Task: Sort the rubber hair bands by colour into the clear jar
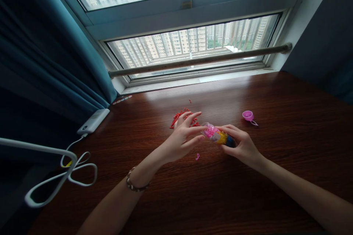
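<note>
The table (275,161), dark wood, lies under everything, and the bottle (217,135) is held just above it, near its middle. Well behind the bottle are the window (193,40) and, in front of the glass, a rail (198,60). Far to the bottle's left hangs a blue curtain (41,51). A white cable (55,176) loops far left of the bottle and nearer the camera, and runs up to a power bank (93,120) at the curtain's foot.

The right hand (242,147) is on the bottle's right end, fingers and thumb curled shut around the dark base. The left hand (180,141) is at the bottle's left end, its fingers loosely spread and gripping nothing that shows. Its index finger and thumb seem to touch the mouth, though this is too small to be sure. The wrist wears a bracelet (135,185).

A red pile (182,115) of small pieces lies behind and left of the bottle, partly hidden by the left fingers.

The bottle is small and clear, and filled with pink, yellow and blue bits. It lies almost level with its long axis running left to right. The open end points left and slightly away from the camera.

A pink cap (248,115) sits behind and right of the bottle, apart from it. One pink clip (197,156) lies just in front of the bottle, to its left.
</note>
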### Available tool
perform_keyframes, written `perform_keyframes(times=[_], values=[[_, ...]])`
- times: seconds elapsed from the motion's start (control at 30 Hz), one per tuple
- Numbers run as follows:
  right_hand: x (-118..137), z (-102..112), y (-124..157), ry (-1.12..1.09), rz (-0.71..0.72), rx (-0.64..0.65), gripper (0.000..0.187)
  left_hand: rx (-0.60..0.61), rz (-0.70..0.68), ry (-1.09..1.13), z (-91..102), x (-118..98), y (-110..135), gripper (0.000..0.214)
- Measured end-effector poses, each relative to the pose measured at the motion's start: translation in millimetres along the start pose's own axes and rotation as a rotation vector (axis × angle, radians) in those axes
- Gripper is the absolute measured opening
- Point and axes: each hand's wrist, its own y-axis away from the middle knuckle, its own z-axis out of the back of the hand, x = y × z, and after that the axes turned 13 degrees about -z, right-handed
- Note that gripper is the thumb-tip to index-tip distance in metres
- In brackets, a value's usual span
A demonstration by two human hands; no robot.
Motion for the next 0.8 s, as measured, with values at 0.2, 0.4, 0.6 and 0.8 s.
perform_keyframes(times=[0.2,0.4,0.6,0.8], values=[[-5,-9,9,0.144,0.173,-0.106,0.059,0.191,0.046,0.106,-17.5,-1,-1,0.054],[-2,-13,11,0.147,0.173,-0.102,0.058,0.149,0.011,0.283,-24.6,2,-5,0.032],[5,-7,6,0.078,0.054,-0.123,0.049,-0.045,0.004,0.314,-7.7,0,-5,0.028],[0,-4,3,-0.058,-0.012,-0.065,0.045,-0.094,-0.036,0.338,6.7,0,-2,0.031]])
